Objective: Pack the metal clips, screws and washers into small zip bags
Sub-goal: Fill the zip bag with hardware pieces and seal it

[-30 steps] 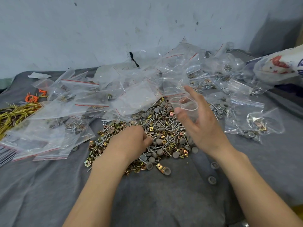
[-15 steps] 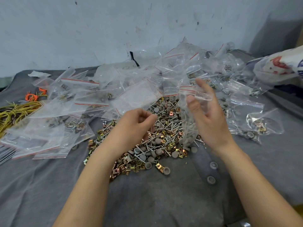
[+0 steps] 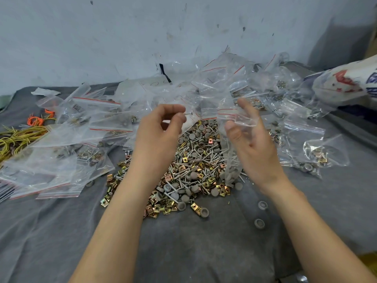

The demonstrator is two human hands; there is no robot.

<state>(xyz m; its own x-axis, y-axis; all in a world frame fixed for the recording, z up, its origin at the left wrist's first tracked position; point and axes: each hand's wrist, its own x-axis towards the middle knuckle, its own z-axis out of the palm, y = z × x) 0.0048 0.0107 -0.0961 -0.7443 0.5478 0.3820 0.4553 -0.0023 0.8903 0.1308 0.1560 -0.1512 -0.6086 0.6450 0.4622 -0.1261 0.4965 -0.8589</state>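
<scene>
Above the middle of a grey cloth (image 3: 183,252), two bare hands are raised over one loose pile of hardware (image 3: 189,170). It mixes slim silver screws, round grey washers shaped like shallow cups, and small square clips in brass and copper tones, all too many to count. The left hand (image 3: 161,127) has its fingers curled, with thumb and forefinger pinching a single screw (image 3: 187,113) that lies level, its flat head pointing right. The right hand (image 3: 251,144) pinches the mouth of one clear zip bag (image 3: 230,139) between thumb and forefinger, the other fingers loosely spread. The bag hangs down to the pile with several grey pieces in its bottom. Two lone washers (image 3: 262,205) sit apart on the cloth, right of the pile. Behind it lies a heap of crinkled clear bags (image 3: 102,129) with red seal lines, many holding parts. At far left are a bundle of yellow wire (image 3: 18,137) and some orange ties (image 3: 36,120). At far right lies one white sack (image 3: 346,82) with red and blue print that cannot be read
</scene>
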